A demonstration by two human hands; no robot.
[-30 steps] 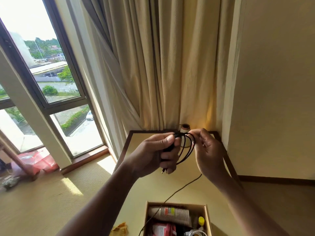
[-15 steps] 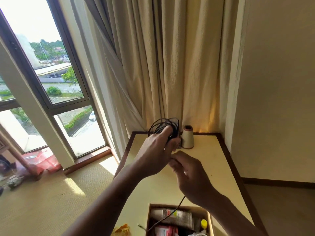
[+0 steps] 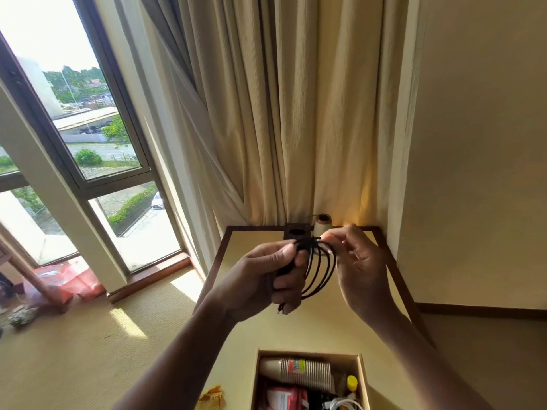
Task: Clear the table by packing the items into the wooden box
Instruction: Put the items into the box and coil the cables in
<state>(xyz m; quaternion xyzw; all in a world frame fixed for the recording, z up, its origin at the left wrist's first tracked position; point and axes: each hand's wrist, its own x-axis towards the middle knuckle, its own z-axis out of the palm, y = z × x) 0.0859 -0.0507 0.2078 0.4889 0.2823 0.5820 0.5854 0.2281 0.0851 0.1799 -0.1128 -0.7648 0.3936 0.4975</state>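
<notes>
A black cable (image 3: pixel 318 269) is wound in several loops above the cream table (image 3: pixel 319 327). My left hand (image 3: pixel 266 281) grips the bundle of loops, fingers curled round it, with a cable end poking out below. My right hand (image 3: pixel 359 266) pinches the top of the loops at their right side. The open wooden box (image 3: pixel 363 380) stands at the table's near edge below both hands. It holds a stack of paper cups (image 3: pixel 299 369), a red packet (image 3: pixel 285 399), a yellow-capped item (image 3: pixel 352 383) and a white cable (image 3: pixel 344 405).
A thread cone (image 3: pixel 322 224) and a dark holder (image 3: pixel 297 232) stand at the table's far edge against the curtain (image 3: pixel 281 113). A yellow crumpled thing (image 3: pixel 211 398) lies left of the box. Wall to the right, window and carpet to the left.
The right hand came up from the trailing cable to the top of the coil. The trailing length toward the box is no longer seen hanging; the loops hang below the left hand's fingers.
</notes>
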